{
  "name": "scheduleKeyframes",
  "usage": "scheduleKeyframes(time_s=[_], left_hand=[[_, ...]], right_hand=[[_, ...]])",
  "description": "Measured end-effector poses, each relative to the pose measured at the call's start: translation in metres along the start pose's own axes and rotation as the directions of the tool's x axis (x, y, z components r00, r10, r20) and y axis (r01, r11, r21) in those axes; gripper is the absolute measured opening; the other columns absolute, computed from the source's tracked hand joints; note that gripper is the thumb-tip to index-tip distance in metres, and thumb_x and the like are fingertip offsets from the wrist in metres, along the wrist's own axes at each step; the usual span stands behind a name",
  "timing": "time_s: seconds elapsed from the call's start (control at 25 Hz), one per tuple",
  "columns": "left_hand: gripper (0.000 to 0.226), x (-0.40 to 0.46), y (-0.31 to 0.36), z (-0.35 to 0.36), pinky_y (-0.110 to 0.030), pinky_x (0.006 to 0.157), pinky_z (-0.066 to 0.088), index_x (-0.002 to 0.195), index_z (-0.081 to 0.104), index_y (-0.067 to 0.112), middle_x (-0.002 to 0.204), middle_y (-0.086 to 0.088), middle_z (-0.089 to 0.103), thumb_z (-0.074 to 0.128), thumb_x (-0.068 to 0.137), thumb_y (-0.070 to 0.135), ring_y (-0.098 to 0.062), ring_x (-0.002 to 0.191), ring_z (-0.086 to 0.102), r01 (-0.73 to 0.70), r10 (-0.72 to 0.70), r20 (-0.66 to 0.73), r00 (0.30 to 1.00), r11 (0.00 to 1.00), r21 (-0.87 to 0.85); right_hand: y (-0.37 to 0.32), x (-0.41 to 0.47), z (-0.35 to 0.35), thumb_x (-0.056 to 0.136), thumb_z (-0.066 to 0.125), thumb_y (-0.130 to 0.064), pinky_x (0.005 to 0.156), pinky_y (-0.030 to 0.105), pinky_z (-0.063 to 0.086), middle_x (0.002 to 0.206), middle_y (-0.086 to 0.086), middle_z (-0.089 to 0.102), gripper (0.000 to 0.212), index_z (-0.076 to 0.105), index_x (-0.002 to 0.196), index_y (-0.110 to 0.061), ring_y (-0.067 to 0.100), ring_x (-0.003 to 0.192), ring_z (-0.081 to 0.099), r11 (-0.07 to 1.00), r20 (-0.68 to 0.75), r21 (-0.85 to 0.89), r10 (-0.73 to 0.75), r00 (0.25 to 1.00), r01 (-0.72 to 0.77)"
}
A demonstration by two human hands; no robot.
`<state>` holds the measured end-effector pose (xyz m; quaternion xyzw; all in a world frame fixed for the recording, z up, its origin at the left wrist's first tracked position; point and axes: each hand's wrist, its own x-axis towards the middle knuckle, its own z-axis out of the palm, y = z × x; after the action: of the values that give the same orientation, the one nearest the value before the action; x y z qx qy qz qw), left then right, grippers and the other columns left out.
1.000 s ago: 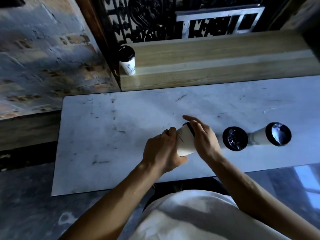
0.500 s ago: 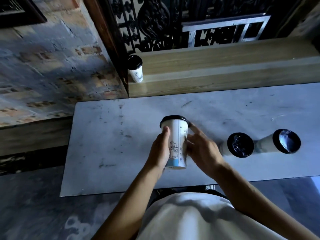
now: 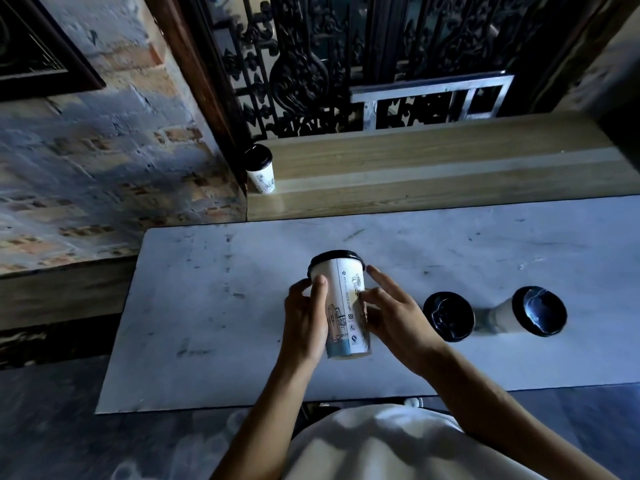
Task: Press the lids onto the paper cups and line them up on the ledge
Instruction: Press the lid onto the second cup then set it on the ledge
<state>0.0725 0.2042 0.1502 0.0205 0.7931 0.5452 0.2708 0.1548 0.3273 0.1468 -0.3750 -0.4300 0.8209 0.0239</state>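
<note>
Cup (image 3: 341, 306), lidded, was held upright above the surface's (image 3: 207, 306) near edge: left hand's (image 3: 304, 327) grip wrapped around it, right hand (image 3: 391, 317) loosely steadying it, presumably for transfer to the ledge (image 3: 433, 168).

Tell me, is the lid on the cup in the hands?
On. The black lid caps the held cup.

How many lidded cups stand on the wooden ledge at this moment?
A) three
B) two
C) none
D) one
D: a single lidded cup stands at the left end of the wooden ledge; the rest are at the marble table.
</note>
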Motion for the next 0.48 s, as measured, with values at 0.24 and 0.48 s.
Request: scheduleKeyframes(time_s=[0.24,0.48], left_hand=[[0.041,-0.013,-0.001,0.003,-0.010,0.068,0.047,0.126,0.055,0.020,0.104,-0.006,0.063,0.067,0.093,0.039,-0.016,0.087,0.063,-0.267,0.298,-0.202,0.933,0.949,0.167],[0.010,-0.026,0.004,0.011,-0.029,0.075,0.058,0.101,0.072,0.022,0.095,0.005,0.074,0.071,0.092,0.020,-0.012,0.083,0.070,-0.386,0.395,-0.179,0.901,0.919,0.083]], right_hand=[[-0.009,0.006,-0.017,0.085,0.071,-0.023,0.114,0.049,0.046,0.134,0.019,0.068,0.076,0.043,0.154,-0.012,0.031,0.122,0.067,0.996,0.050,-0.088,-0.031,0.998,0.035],[-0.019,0.004,-0.034,0.089,0.066,-0.021,0.098,0.054,0.054,0.117,0.023,0.076,0.034,0.074,0.119,-0.008,0.036,0.110,0.071,0.958,0.186,-0.204,-0.164,0.969,0.202]])
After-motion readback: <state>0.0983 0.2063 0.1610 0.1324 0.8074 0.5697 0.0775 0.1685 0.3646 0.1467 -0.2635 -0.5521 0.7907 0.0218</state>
